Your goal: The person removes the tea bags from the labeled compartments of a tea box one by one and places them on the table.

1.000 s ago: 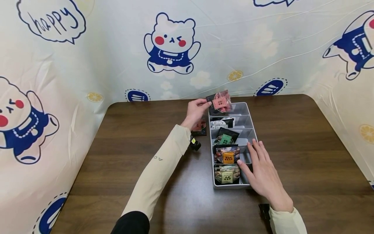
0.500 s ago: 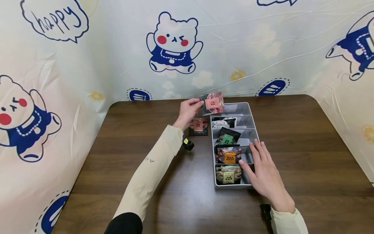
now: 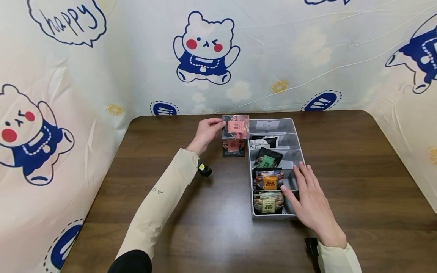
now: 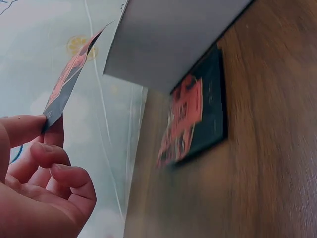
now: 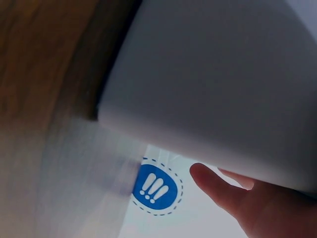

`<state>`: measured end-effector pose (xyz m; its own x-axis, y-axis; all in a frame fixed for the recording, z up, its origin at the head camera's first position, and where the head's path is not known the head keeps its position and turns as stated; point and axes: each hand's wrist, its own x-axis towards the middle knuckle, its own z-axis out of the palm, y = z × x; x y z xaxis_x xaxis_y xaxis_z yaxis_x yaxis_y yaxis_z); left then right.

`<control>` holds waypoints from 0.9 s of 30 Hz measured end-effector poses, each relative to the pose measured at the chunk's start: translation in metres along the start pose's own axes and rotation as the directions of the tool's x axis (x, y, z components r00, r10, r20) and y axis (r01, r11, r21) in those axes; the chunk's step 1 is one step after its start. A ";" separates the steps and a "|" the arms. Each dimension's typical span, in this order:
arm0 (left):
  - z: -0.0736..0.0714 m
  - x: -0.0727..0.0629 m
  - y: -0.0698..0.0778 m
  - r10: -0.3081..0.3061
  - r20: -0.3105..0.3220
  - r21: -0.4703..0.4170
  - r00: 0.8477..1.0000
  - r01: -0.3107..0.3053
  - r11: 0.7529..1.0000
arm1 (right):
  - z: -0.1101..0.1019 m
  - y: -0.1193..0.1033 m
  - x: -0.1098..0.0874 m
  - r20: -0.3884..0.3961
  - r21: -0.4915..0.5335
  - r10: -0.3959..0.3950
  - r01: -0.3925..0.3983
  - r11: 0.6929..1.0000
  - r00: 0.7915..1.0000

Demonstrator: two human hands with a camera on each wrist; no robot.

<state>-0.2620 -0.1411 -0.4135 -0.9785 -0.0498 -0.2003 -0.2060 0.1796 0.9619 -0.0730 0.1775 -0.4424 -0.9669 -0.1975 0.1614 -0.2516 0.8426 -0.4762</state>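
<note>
Printed cloth (image 3: 263, 72) backs the surface (image 3: 208, 235); one pink-labelled sachet (image 3: 233, 149) lies out beside the grey box (image 3: 273, 217). The left hand (image 3: 204, 133) pinches a second sachet (image 3: 235, 127) midair; the straight-fingered right hand (image 3: 315, 208) touches the box; other sachets (image 3: 269, 179) remain boxed.

Pale creased backdrop (image 3: 143, 76) hung behind a brown wood-grain worktop (image 3: 218, 204), cartoon bears (image 3: 206, 41) and citrus slices (image 3: 115, 110) patterned the backdrop, light (image 3: 228, 231) gleamed on the worktop
</note>
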 end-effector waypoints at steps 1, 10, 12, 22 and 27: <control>-0.004 -0.002 -0.001 -0.006 0.000 0.006 1.000 0.006 1.000 | 0.000 0.000 0.000 0.003 0.003 0.002 -0.002 1.000 1.000; -0.038 -0.013 -0.009 -0.027 -0.037 0.044 0.999 0.028 0.999 | -0.001 -0.001 -0.001 -0.008 0.015 -0.005 0.006 1.000 1.000; -0.044 -0.015 -0.010 -0.021 -0.047 0.052 0.999 0.023 0.998 | -0.001 -0.002 -0.001 -0.008 0.018 -0.006 0.006 1.000 1.000; -0.064 -0.020 -0.024 -0.038 -0.056 0.152 0.998 0.046 0.987 | -0.002 -0.004 -0.002 -0.006 0.029 0.003 -0.002 1.000 1.000; -0.071 -0.019 -0.032 -0.050 -0.063 0.181 0.997 0.061 0.982 | -0.002 -0.005 -0.001 -0.003 0.029 0.008 -0.008 1.000 1.000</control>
<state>-0.2358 -0.2155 -0.4270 -0.9642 -0.1210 -0.2360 -0.2640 0.3512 0.8983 -0.0704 0.1746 -0.4379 -0.9689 -0.1890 0.1598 -0.2446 0.8294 -0.5023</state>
